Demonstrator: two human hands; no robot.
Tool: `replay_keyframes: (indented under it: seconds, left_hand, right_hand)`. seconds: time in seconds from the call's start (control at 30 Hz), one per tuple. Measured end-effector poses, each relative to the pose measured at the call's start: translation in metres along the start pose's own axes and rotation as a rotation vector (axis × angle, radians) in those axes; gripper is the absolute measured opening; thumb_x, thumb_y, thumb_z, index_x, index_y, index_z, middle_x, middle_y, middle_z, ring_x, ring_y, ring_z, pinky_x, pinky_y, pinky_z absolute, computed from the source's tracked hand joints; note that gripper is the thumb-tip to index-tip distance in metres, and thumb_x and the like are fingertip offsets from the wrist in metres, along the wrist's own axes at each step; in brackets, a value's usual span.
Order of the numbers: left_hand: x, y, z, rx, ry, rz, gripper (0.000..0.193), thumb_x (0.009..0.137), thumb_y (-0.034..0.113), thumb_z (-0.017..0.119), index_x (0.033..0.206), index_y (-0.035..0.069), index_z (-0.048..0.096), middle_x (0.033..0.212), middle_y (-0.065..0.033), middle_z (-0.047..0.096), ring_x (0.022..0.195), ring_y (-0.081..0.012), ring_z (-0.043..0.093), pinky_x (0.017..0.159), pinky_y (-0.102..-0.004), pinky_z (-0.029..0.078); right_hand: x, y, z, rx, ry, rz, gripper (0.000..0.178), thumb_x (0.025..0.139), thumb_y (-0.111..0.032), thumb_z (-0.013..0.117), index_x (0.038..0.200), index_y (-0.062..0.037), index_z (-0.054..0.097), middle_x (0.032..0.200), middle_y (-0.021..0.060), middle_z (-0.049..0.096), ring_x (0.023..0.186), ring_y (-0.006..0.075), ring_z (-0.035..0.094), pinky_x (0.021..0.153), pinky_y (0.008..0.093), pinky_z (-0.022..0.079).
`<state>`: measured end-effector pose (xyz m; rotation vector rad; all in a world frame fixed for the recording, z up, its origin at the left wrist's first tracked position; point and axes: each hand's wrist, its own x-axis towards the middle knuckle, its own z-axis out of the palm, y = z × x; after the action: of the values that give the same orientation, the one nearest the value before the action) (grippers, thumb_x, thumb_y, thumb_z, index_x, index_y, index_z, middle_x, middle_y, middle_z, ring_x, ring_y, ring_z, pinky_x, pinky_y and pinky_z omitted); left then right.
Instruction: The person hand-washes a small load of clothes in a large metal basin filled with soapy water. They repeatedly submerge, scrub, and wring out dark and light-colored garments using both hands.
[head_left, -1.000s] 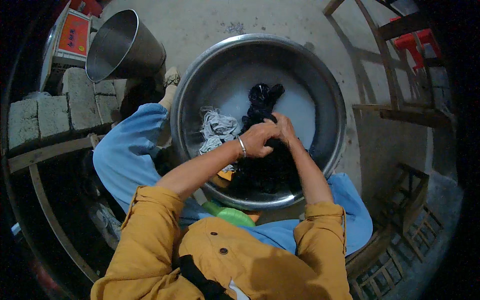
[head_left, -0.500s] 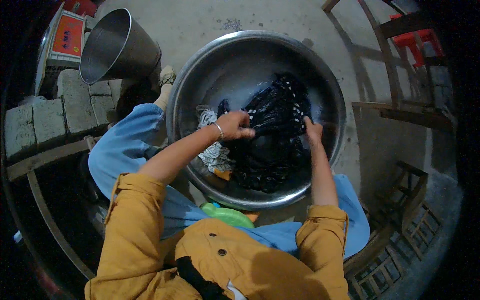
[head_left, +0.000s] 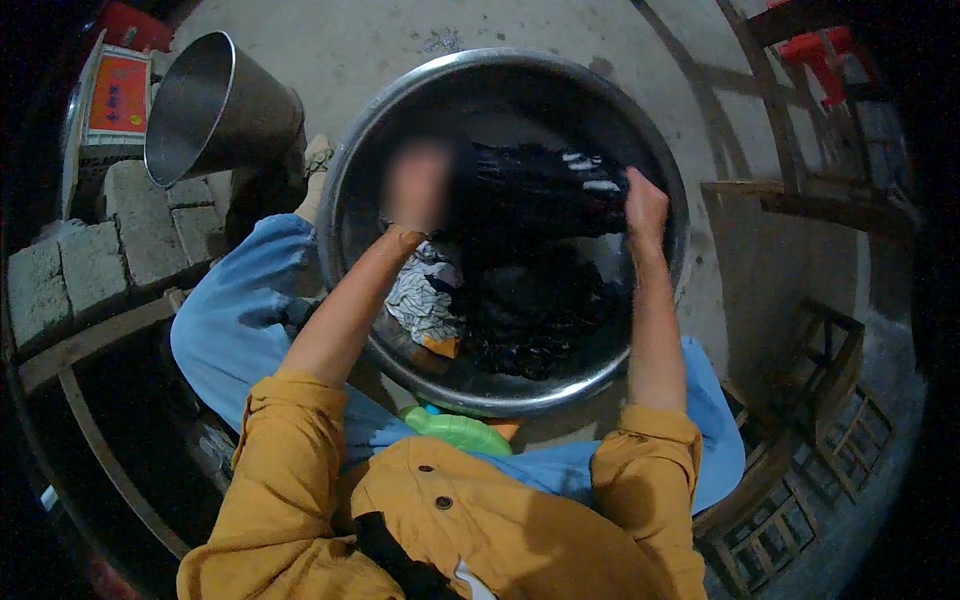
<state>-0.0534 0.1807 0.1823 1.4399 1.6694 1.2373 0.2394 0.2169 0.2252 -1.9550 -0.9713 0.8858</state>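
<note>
A dark wet garment [head_left: 545,195] with white marks on it is spread across a wide metal basin [head_left: 505,60]. My right hand [head_left: 648,208] is closed on its right edge, near the basin's right wall. At the garment's left end is my left hand [head_left: 420,185]; blur hides its fingers, so its hold on the cloth cannot be told. More of the dark cloth lies heaped lower in the basin. Beside that heap, toward the left wall, rests a crumpled white cloth with dark lines [head_left: 425,290], with a small orange-yellow patch at its lower edge.
A tilted metal bucket [head_left: 215,115] is beyond my left knee, with grey blocks [head_left: 140,220] near it. Between my legs and the basin shows a green plastic thing [head_left: 455,430]. Wooden frames [head_left: 820,400] and a red plastic object [head_left: 820,60] are at the right.
Both hands have moved farther from me, and the left also leftward. The dark garment's upper part is now drawn out sideways between them, its white marks showing along the upper right.
</note>
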Motion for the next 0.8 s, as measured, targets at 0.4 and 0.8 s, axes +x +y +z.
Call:
replay_keyframes:
  seconds: [0.4,0.8]
  left_hand:
    - [-0.025,-0.019,0.016,0.475,-0.07,-0.067,0.055,0.072,0.051,0.063,0.104,0.007,0.057,0.084,-0.0096,0.061,0.081,-0.0226,0.056,0.08,-0.038,0.043]
    - [-0.033,0.018,0.068,0.252,-0.778,0.284,0.024,0.067,0.02,0.052,0.085,0.009,0.063,0.085,-0.0142,0.06,0.087,-0.0299,0.055,0.078,-0.0398,0.042]
  right_hand:
    - [-0.003,0.109,0.05,-0.685,-0.376,-0.353,0.048,0.074,-0.04,0.064,0.115,-0.0197,0.05,0.12,0.0208,0.04,0.103,0.0433,0.045,0.08,0.0487,0.042]
    - [0.021,0.069,0.104,-0.492,-0.66,-0.205,0.051,0.078,-0.056,0.049,0.117,-0.0226,0.053,0.135,0.0132,0.03,0.122,0.0363,0.027,0.094,0.0527,0.028]
